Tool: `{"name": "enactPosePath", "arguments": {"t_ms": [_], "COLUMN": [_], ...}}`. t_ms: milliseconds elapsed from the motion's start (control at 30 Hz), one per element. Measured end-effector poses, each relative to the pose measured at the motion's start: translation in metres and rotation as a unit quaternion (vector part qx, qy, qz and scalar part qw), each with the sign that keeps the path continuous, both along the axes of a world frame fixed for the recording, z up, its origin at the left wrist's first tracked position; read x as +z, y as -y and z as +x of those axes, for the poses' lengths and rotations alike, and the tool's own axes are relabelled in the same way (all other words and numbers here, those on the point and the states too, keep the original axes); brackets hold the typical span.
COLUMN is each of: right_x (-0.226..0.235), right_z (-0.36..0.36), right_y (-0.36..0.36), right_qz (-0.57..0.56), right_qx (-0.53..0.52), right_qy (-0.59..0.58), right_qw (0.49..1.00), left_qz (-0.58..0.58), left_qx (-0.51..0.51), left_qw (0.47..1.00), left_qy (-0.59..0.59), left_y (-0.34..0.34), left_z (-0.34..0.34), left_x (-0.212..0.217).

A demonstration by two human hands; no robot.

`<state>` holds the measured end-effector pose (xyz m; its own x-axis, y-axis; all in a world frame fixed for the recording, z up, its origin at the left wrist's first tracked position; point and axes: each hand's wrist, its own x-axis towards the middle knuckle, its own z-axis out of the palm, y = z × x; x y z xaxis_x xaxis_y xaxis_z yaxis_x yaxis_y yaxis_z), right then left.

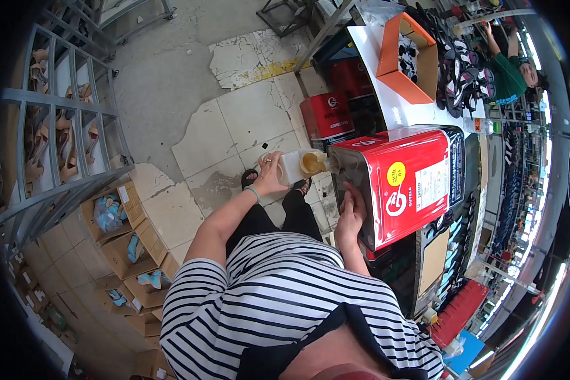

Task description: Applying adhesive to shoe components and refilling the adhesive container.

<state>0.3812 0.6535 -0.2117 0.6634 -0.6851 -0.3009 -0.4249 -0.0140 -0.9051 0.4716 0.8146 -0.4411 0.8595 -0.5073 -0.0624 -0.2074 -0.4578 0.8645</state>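
Observation:
My left hand is closed around a white translucent plastic jug, held above the floor in front of me. The jug's mouth looks amber and faces the spout end of a large red metal can. The can lies tilted on its side at the right, with a yellow round sticker and a white label on its face. Amber residue shows between spout and jug; whether liquid is flowing I cannot tell. My right hand grips the can at its near lower edge, with some fingers hidden.
Another red can stands on the floor beyond. An orange box and dark sandals sit on the bench at right. Metal racks with tan shoes and cardboard boxes stand left. Another person is at far right.

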Motion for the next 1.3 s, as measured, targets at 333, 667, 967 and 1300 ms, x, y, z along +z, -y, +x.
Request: {"name": "enactPosePath", "arguments": {"t_ms": [333,667,967,1300], "right_x": [-0.0011,-0.0027,-0.0050,-0.0079], "right_z": [0.0008,0.0007,0.0020,0.0011], "right_y": [-0.0007,-0.0044,-0.0044,-0.0056], "right_qz": [-0.015,-0.005,-0.006,-0.016], "right_qx": [0.012,-0.004,0.005,-0.001], "right_qy": [-0.008,-0.002,-0.011,-0.011], "right_qw": [1.000,1.000,1.000,1.000], "left_qz": [-0.005,-0.008,-0.009,-0.009], "left_qx": [0.003,0.011,-0.004,0.002], "left_qw": [1.000,0.999,1.000,1.000], "left_qy": [0.002,0.040,0.015,0.023], "left_y": [-0.0014,-0.0006,0.0006,0.0000], "left_z": [0.0026,0.0026,0.0047,0.0011], "left_x": [0.0047,0.0004,0.0084,0.0069]}}
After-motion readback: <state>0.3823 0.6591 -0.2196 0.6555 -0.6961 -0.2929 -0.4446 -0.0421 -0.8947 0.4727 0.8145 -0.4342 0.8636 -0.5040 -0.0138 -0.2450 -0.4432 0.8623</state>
